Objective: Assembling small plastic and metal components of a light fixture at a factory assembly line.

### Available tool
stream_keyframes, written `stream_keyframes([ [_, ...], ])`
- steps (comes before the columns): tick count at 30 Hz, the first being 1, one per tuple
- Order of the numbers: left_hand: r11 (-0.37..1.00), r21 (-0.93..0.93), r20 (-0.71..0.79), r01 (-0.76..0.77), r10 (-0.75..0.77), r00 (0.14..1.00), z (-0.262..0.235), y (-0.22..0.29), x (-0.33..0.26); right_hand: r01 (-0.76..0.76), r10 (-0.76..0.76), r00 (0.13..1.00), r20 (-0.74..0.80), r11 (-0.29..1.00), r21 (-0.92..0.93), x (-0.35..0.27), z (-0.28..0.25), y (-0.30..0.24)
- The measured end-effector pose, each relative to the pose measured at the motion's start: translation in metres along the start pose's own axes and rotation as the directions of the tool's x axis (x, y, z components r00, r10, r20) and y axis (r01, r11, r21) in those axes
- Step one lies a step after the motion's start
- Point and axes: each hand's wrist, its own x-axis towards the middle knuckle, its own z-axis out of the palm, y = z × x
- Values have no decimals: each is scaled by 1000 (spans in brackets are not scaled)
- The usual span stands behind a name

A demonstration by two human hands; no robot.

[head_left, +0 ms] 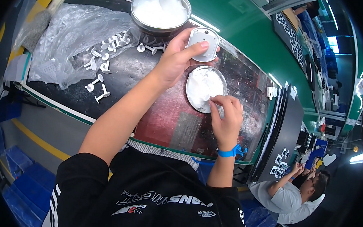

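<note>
My left hand (175, 62) grips a flat light-grey housing with rounded corners (202, 51), its thumb pressed on the face, which has small holes in it. Just below that, a shallow round dish (220, 79) of white paste-like material rests on the table. At the dish's near right rim, my right hand (228, 116) pinches a small white plastic piece with a round disc end (206, 97), held over the white material. A blue band (230, 152) circles my right wrist. The fingertips behind the housing are partly hidden.
Many white disc-headed pegs (104, 67) lie on and beside a clear plastic bag (65, 35) at the left. A large round tub of white material (161, 8) stands at the back. To the right, a person (286, 197) works beside a dark panel (282, 136).
</note>
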Motion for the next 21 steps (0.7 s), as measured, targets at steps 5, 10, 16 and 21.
stream_keyframes([
  [5, 1000, 0, -1, 3, -3, 1000, 1, 0, 0, -24, 24, 1000, 3, 1000, -4, 1, 2, 1],
  [10, 1000, -3, -11, 1, -1, 1000, 1, -2, 0, -4, 5, 1000, -17, 1000, 25, 2, 5, 4],
  [16, 1000, 2, -9, 6, -6, 1000, 0, -2, 0, -39, 41, 999, -35, 998, 44, 0, 5, 4],
  [21, 998, -24, -4, 58, -58, 998, 6, -3, 0, -300, 418, 908, -35, 705, 642, -12, -6, 0],
])
